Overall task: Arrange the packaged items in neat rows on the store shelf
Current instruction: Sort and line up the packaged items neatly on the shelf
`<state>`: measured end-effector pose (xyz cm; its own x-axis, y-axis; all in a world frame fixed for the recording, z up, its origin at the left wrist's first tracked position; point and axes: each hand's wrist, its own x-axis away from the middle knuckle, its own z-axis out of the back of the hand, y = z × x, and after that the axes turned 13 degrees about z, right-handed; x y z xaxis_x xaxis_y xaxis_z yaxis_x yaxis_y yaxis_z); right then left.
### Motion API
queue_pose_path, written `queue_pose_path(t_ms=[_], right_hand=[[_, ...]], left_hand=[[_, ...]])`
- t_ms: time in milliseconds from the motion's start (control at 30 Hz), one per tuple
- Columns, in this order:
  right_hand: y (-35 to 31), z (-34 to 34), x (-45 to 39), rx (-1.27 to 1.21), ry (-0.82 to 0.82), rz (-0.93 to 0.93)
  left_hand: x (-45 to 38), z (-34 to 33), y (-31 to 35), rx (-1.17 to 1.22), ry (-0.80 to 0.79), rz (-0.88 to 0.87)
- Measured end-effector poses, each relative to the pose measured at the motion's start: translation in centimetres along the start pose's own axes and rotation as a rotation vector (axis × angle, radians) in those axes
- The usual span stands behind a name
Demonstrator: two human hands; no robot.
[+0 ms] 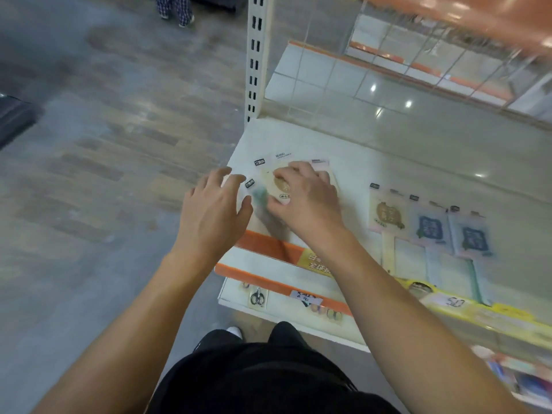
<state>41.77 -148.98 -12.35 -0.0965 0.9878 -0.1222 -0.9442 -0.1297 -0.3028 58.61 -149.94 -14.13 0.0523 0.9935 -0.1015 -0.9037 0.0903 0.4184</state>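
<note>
A small pile of flat clear packets (pixel 276 182) with pale printed cards lies at the left end of the white shelf (pixel 388 162). My right hand (pixel 304 198) rests on top of the pile, fingers curled over the upper packet. My left hand (pixel 213 210) is at the pile's left edge, fingers spread and relaxed, the thumb touching the edge of a packet. Further right, three packets (pixel 430 225) lie side by side in a row: one with a tan print, two with blue prints.
An orange price rail (pixel 268 246) runs along the shelf's front edge, with a yellow rail (pixel 478 309) to its right. A lower shelf holds scissors packs (pixel 257 296). A slotted white upright (pixel 255 55) stands at the shelf's left end. Wood-look floor lies to the left; a person's legs (pixel 176 8) are far off.
</note>
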Motion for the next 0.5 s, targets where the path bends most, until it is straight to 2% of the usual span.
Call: queue_pose_path(t_ms=[133, 400, 500], right_hand=[[2.5, 1.0, 2.2, 0.001, 0.060, -0.147], [7.2, 2.4, 7.0, 0.025, 0.138, -0.429], [8.6, 3.1, 8.4, 0.035, 0.182, -0.482]], left_hand=[[-0.7, -1.4, 2.4, 0.022, -0.048, -0.139], [-0.6, -4.0, 8.6, 0.038, -0.160, -0.306], [-0.4, -5.0, 10.5, 0.049, -0.195, -0.342]])
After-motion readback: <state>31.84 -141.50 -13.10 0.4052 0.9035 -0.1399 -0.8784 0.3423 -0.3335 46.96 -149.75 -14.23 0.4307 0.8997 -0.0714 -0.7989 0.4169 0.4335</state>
